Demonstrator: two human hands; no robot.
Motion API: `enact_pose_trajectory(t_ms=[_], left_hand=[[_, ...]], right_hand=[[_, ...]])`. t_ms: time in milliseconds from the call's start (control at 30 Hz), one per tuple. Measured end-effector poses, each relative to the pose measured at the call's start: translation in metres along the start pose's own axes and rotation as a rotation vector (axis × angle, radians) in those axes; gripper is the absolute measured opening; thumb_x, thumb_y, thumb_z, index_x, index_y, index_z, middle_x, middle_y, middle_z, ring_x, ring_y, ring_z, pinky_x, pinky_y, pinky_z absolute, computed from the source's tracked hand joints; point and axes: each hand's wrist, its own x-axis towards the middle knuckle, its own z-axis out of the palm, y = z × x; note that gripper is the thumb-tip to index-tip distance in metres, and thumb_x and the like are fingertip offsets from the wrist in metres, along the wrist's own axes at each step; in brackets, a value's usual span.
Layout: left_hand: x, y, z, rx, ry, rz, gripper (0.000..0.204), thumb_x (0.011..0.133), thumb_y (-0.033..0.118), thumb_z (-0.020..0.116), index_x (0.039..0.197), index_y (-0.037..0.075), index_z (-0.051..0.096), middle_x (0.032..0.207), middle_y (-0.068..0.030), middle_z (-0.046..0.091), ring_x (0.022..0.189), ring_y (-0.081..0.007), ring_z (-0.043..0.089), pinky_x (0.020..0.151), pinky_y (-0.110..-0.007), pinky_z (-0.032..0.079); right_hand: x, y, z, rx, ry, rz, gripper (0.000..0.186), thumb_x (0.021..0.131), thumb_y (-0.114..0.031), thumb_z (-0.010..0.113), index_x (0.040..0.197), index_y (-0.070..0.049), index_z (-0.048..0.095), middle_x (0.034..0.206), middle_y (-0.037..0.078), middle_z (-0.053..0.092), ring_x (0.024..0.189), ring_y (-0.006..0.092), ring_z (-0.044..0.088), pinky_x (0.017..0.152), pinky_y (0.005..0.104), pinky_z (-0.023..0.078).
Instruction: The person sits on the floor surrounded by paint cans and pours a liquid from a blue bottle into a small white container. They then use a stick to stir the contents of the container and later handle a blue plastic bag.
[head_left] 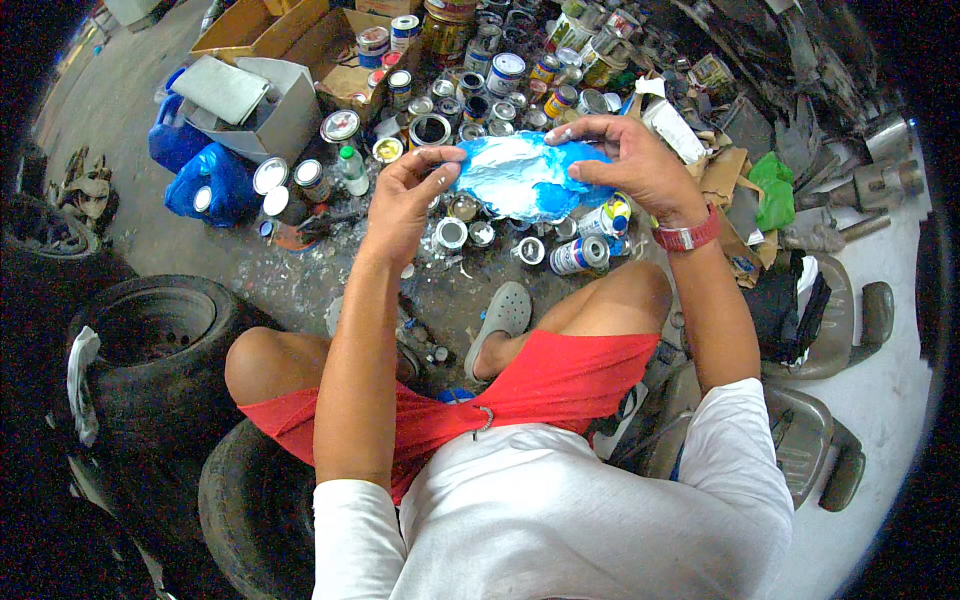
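A blue, roughly oval piece [515, 172] is held up in front of me, its middle thickly covered in glossy white. What it is made of I cannot tell. My left hand [408, 200] pinches its left end between thumb and fingers. At the opposite end, my right hand [640, 168] is closed on the edge, with the thumb lying on the near face. Pale smudges mark some fingertips, and a red watch band [688, 232] circles the right wrist. Below the piece stand an open can [451, 233] and a can on its side [580, 255].
Many paint cans [505, 72] crowd the floor ahead. A clear bottle with a green cap [352, 170], cardboard boxes [262, 35] and blue bags [212, 180] stand left. Tyres [150, 340] are stacked at my left; grey plastic chairs [800, 440] stand right.
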Motion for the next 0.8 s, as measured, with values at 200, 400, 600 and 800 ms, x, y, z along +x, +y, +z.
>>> enact_pose_trajectory(t_ms=[200,400,600,800], left_hand=[[0.001,-0.005,-0.005,-0.009,0.001,-0.009,0.038,0.098,0.014,0.073,0.134,0.003,0.069,0.128,-0.0067,0.07,0.116,-0.0144,0.063,0.104,-0.031,0.048],[-0.007,0.005,-0.002,0.062,-0.006,0.062,0.039,0.097,0.01,0.072,0.136,0.002,0.068,0.135,-0.009,0.068,0.123,-0.0176,0.062,0.11,-0.033,0.045],[-0.013,0.005,0.001,0.125,-0.01,0.121,0.035,0.098,0.005,0.069,0.134,0.003,0.07,0.133,-0.0039,0.064,0.107,-0.0102,0.06,0.096,-0.025,0.047],[-0.013,0.002,0.0,0.119,-0.01,0.089,0.036,0.099,0.004,0.068,0.135,0.002,0.068,0.134,-0.0043,0.064,0.111,-0.0105,0.061,0.099,-0.026,0.048]], right_hand=[[0.0,-0.001,0.004,0.032,-0.013,0.032,0.044,0.084,-0.005,0.08,0.127,0.001,0.07,0.128,0.009,0.07,0.108,0.0137,0.067,0.097,0.0307,0.057],[-0.002,-0.003,0.007,-0.053,-0.014,0.048,0.045,0.083,-0.009,0.08,0.127,-0.006,0.072,0.13,0.008,0.07,0.112,0.0161,0.066,0.099,0.0343,0.055],[0.0,0.018,0.003,-0.113,-0.027,0.011,0.047,0.083,-0.01,0.081,0.129,-0.008,0.072,0.133,0.009,0.069,0.122,0.0189,0.063,0.107,0.0371,0.05],[0.001,0.024,0.001,-0.006,-0.074,0.016,0.049,0.084,-0.01,0.081,0.131,-0.004,0.07,0.133,0.009,0.069,0.122,0.0186,0.063,0.106,0.035,0.051]])
